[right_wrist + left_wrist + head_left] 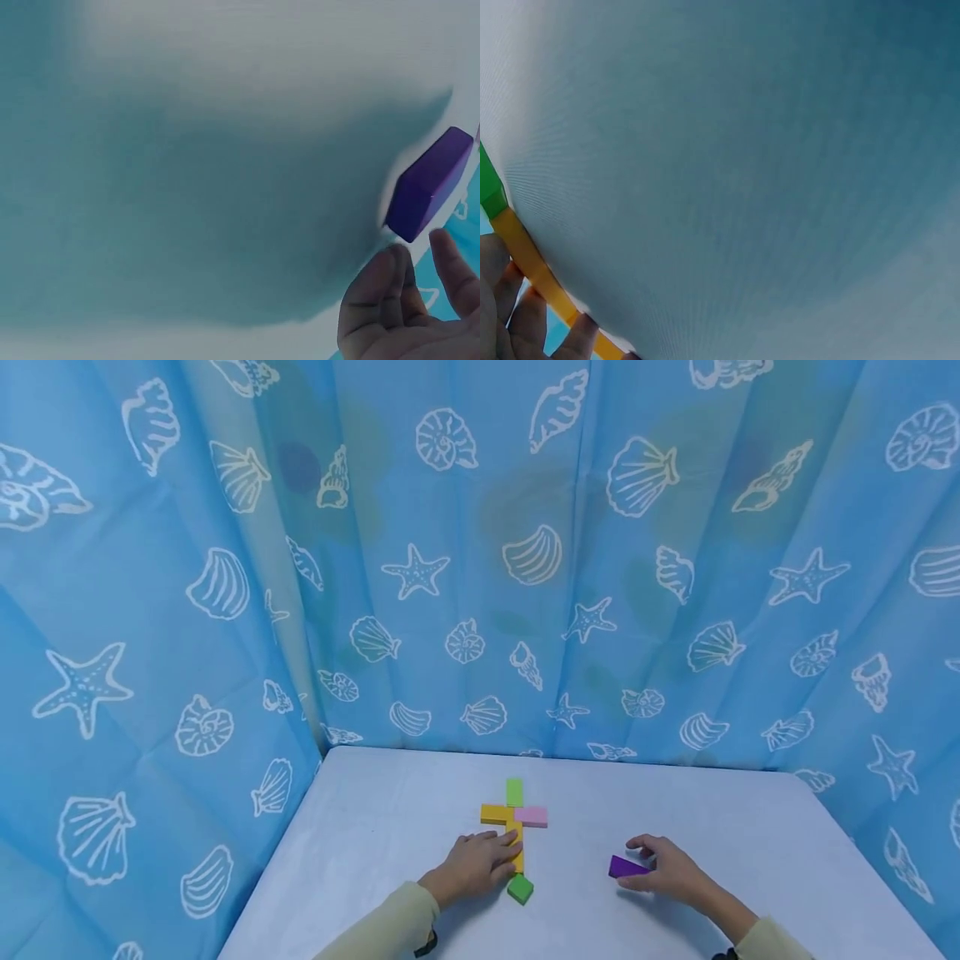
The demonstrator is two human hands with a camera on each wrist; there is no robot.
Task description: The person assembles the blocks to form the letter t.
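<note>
My left hand (476,866) rests on the upright orange strip (518,862) of a cross-shaped block layout, its extended fingers touching the strip. In the left wrist view, the fingers (531,322) lie along that strip's side. A green block (521,888) sits at the strip's near end, by the hand. My right hand (666,870) is at a purple block (627,866), thumb and fingers spread about its near end. From the right wrist view, the purple block (430,184) shows just beyond the fingertips; firm contact cannot be made out.
Beyond the left hand lie a yellow-orange block (494,814), a pink block (532,816) and a light green block (514,792). They lie on a white-covered table (405,785). A blue shell-patterned curtain (480,593) stands along the table's back and sides.
</note>
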